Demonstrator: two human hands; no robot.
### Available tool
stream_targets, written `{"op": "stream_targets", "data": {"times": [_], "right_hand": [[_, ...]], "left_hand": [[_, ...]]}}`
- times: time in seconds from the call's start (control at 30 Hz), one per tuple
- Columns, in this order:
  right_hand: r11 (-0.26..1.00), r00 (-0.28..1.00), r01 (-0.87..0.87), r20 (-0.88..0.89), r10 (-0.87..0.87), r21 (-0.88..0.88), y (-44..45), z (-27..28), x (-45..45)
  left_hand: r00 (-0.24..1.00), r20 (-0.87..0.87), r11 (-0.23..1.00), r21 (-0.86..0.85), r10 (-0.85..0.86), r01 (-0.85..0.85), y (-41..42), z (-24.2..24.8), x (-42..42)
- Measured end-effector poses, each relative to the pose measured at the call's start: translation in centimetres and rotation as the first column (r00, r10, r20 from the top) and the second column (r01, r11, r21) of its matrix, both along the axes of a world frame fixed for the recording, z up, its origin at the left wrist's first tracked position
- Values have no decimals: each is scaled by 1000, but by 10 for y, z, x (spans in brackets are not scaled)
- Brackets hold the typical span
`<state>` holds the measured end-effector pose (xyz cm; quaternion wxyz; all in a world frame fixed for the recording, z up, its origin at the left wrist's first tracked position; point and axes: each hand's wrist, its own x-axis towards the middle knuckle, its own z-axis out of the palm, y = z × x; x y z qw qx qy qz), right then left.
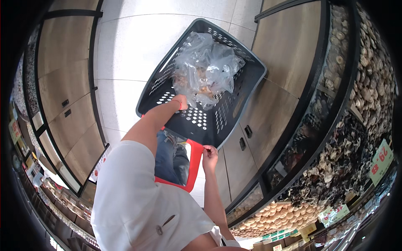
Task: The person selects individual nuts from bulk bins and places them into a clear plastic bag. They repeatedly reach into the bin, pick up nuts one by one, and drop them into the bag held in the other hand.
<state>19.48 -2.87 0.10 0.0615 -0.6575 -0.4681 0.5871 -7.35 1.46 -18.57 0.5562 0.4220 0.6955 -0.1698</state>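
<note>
A dark grey shopping basket [188, 120] with perforated walls is in front of me. Several clear plastic bags [207, 66] are bunched inside, with orange-brown contents partly visible through the film. My left hand [181, 102], with a red cord at the wrist, reaches down into the basket. Its fingers curl at the near edge of the bags and are partly hidden. At the basket's near right corner, my right hand [209, 158] is closed at the red handle frame [195, 163], touching the basket's rim.
Wood-panelled cabinets [282, 47] line the right side, below bins of dried mushrooms [370, 78], dark dried fungus [329, 166] and round tan goods [276, 216]. Price signs [381, 163] stand among them. More cabinets [66, 75] run along the left. Pale floor tiles [135, 47] lie between.
</note>
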Motion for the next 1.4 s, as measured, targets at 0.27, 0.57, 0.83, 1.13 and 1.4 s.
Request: {"op": "stream_targets", "data": {"times": [0.27,0.57,0.83,1.13,1.4], "right_hand": [[998,999,45,-16,-45,51,-5,31,17],[975,997,43,-78,-26,220,-34,84,57],[891,772,447,-538,-340,79,-73,171,164],[555,-99,793,-952,-291,-252,-191,245,288],[163,-264,950,-964,-41,-267,-289,240,402]], "left_hand": [[899,423,891,359,109,-277,-10,133,-8],[597,766,868,443,-237,-224,-7,422,79],[-335,919,968,242,-206,67,-56,599,237],[-447,883,990,-135,142,47,-119,667,399],[-370,916,987,-130,156,96,-106,664,513]]}}
